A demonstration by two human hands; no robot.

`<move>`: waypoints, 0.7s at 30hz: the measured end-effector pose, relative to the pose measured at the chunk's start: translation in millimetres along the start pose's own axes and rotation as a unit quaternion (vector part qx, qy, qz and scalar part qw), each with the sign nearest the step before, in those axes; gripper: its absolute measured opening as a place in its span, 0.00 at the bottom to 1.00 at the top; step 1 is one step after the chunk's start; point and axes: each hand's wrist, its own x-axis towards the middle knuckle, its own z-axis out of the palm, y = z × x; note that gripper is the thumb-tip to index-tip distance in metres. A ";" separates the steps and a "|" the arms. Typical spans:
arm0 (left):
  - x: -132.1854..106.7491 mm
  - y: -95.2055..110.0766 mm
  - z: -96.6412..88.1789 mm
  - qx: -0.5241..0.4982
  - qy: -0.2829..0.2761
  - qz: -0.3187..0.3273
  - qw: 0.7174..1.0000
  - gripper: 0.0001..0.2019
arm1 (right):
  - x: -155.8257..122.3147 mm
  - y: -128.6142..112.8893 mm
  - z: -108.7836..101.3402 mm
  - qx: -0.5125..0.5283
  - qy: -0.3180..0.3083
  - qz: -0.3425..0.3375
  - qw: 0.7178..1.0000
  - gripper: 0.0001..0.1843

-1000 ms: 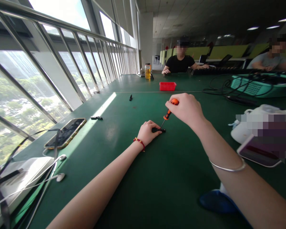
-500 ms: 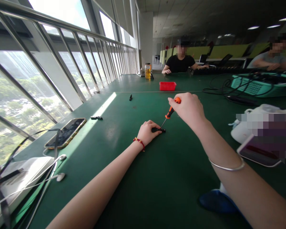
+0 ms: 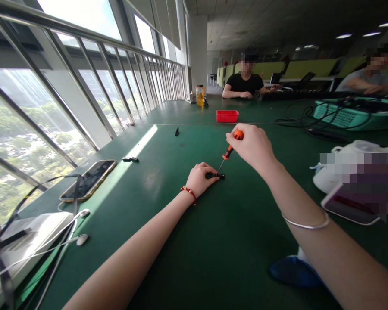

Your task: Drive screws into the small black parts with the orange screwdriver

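Note:
My left hand [image 3: 201,179] is closed on a small black part [image 3: 220,176], pressing it against the green table [image 3: 168,215]. The part's exact kind is too small to make out. In my right hand [image 3: 254,142] is an orange and black screwdriver [image 3: 228,152], gripped by its handle and tilted. Its thin metal shaft slants down to the left, and its tip meets the black part beside my left fingertips. Two other small black pieces lie apart on the table: one piece [image 3: 130,159] in the sunlit strip, another piece [image 3: 177,131] farther back.
A phone [image 3: 89,181] and white earphones [image 3: 82,239] lie on the left. A red bin [image 3: 227,116] and a jar [image 3: 200,95] stand farther back. On the right are a turquoise basket [image 3: 345,117] with cables and a white bag [image 3: 325,176]. Two people sit beyond.
My right hand and the screwdriver handle have shifted slightly left, while the tip stays on the black part. My left hand holds still. The person opposite has moved an arm.

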 end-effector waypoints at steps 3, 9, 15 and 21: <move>-0.5 0.7 -0.4 0.004 0.000 0.002 1.000 0.07 | -1.1 -3.0 1.1 0.023 0.000 -0.009 1.000 0.07; -0.6 0.2 0.4 0.012 -0.002 0.011 1.000 0.07 | -3.7 -6.4 0.7 -0.020 -0.016 -0.038 0.999 0.16; -0.4 1.6 -0.7 0.014 -0.003 0.011 1.000 0.07 | -4.1 -7.4 0.8 -0.017 -0.039 -0.043 0.998 0.10; -0.1 0.9 0.6 0.015 -0.002 0.015 1.000 0.08 | -4.2 -8.3 1.8 -0.065 -0.018 -0.041 0.997 0.12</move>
